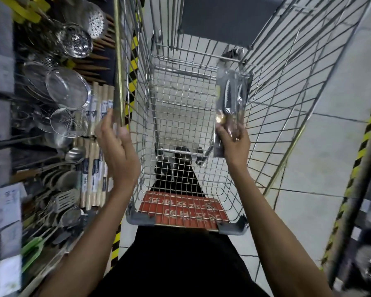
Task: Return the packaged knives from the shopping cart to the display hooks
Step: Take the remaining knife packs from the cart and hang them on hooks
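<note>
A wire shopping cart (180,108) fills the middle of the head view, seen from above. My right hand (234,140) grips the lower end of a clear packaged knife (231,97) with a serrated blade, held up inside the cart near its right wall. My left hand (116,144) holds a long flat item (118,61) with a brassy edge, standing upright along the cart's left rim; what that item is I cannot tell. The cart's floor shows no other packages.
On the left a display (51,103) hangs with strainers, skimmers, ladles, spatulas and wooden rolling pins (94,146). Yellow-black hazard tape (133,67) runs along the floor by the display. Grey floor tiles lie to the right, with a dark shelf post (356,189) at the far right.
</note>
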